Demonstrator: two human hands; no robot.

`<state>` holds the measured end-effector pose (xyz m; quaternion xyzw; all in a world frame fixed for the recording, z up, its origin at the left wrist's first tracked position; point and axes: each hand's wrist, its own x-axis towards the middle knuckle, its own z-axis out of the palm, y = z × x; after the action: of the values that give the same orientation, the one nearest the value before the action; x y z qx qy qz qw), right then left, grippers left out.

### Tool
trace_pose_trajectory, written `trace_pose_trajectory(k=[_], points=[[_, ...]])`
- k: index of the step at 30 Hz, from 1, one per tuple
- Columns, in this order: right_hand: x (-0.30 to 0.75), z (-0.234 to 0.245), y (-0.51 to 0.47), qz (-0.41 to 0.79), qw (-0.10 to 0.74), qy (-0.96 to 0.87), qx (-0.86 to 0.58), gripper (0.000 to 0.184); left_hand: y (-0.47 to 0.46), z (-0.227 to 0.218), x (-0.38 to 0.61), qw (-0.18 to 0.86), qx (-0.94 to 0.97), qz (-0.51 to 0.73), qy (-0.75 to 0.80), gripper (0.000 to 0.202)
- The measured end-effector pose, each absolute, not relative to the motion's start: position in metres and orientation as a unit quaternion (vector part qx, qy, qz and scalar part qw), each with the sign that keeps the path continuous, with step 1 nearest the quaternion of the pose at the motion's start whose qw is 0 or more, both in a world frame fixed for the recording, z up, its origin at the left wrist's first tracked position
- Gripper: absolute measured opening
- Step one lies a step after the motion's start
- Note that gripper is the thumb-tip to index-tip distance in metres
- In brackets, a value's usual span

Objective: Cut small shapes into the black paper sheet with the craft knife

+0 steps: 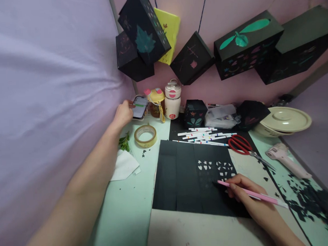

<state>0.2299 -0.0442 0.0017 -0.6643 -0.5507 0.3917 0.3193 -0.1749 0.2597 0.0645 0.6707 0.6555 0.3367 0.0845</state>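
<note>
My left hand (124, 114) reaches out to a phone (139, 107) propped at the back left, with a finger stretched onto its lit screen. In my right hand (243, 190) is a slim pink pen-shaped tool (259, 195), gripped like a pencil. Its tip points left and down at a black card sheet (187, 179); whether it touches is unclear. Fold lines cross the sheet. Rows of small cut-out stars, hearts, triangles and squares show pale in its right part, partly hidden by my right hand. The sheet lies on a pale board (178, 230).
Red-handled scissors (241, 146), white markers (202, 135) and a glue gun (287, 160) lie behind and right. Black scraps (313, 200) litter the right side. Tape (145, 136) and a white bottle (173, 101) stand left of centre. Decorated black boxes (192, 59) hang above.
</note>
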Motion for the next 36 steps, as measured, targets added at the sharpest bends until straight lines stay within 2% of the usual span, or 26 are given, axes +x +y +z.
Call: trace_pose_trajectory(k=[2,5,10,18,24,27,28,29,31,33,36], points=[[0.23,0.002,-0.044,0.391,0.321,-0.55,-0.664,0.031,0.258,0.069,-0.173,0.075,0.655,0.397,0.638,0.025],[0.23,0.001,-0.044,0.39,0.32,-0.551,-0.664,0.03,0.254,0.081,-0.168,0.065,0.622,0.513,0.588,0.037],[0.231,0.0,-0.045,0.391,0.313,-0.551,-0.668,0.03,0.247,0.102,-0.16,0.078,0.562,0.683,0.461,0.035],[0.231,0.001,-0.044,0.387,0.311,-0.553,-0.669,0.03,0.229,0.128,-0.144,0.077,0.498,0.797,0.331,0.043],[0.23,0.004,-0.043,0.384,0.32,-0.557,-0.663,0.031,0.187,0.149,-0.121,0.102,0.498,0.84,0.187,0.036],[0.23,0.005,-0.043,0.388,0.321,-0.552,-0.665,0.029,0.15,0.153,-0.1,0.133,0.559,0.804,0.154,0.034],[0.23,0.004,-0.043,0.388,0.323,-0.549,-0.666,0.029,0.135,0.152,-0.091,0.152,0.61,0.759,0.171,0.035],[0.23,0.004,-0.044,0.387,0.324,-0.546,-0.669,0.028,0.119,0.15,-0.082,0.175,0.684,0.681,0.196,0.036],[0.23,0.004,-0.044,0.386,0.323,-0.544,-0.671,0.028,0.087,0.142,-0.062,0.209,0.853,0.437,0.194,0.036],[0.23,0.003,-0.043,0.384,0.327,-0.55,-0.666,0.028,0.057,0.127,-0.041,0.192,0.945,0.235,0.123,0.034],[0.23,0.003,-0.043,0.375,0.337,-0.561,-0.657,0.029,0.018,0.092,-0.015,0.12,0.986,0.086,0.076,0.031]])
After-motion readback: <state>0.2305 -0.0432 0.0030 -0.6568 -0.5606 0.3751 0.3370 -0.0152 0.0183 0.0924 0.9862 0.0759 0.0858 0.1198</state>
